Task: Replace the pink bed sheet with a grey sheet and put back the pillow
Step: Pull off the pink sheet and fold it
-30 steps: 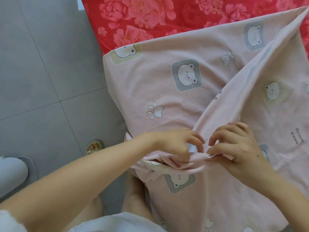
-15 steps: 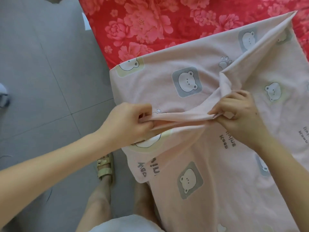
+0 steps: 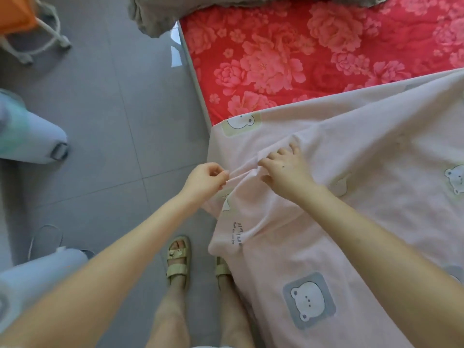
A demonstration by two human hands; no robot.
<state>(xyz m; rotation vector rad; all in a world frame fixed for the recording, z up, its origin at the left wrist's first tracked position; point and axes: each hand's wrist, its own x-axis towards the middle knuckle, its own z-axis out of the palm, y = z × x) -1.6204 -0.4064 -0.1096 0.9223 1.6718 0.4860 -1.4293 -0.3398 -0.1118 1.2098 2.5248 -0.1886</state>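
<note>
Pinching one taut fold of the pink bed sheet (image 3: pixel 376 159), the left hand (image 3: pixel 206 180) hangs beyond the mattress (image 3: pixel 301 59) edge; the right hand (image 3: pixel 286 169) grips the same fold, bedward.

The bed sheet (image 3: pixel 364 197) covers the mattress's (image 3: pixel 301 59) near part; the floor (image 3: pixel 100 121) lies left, a crumpled cloth (image 3: pixel 160 13) far.

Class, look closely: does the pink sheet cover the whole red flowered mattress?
No, the red flowered mattress lies bare beyond the edge of the pink sheet.
</note>
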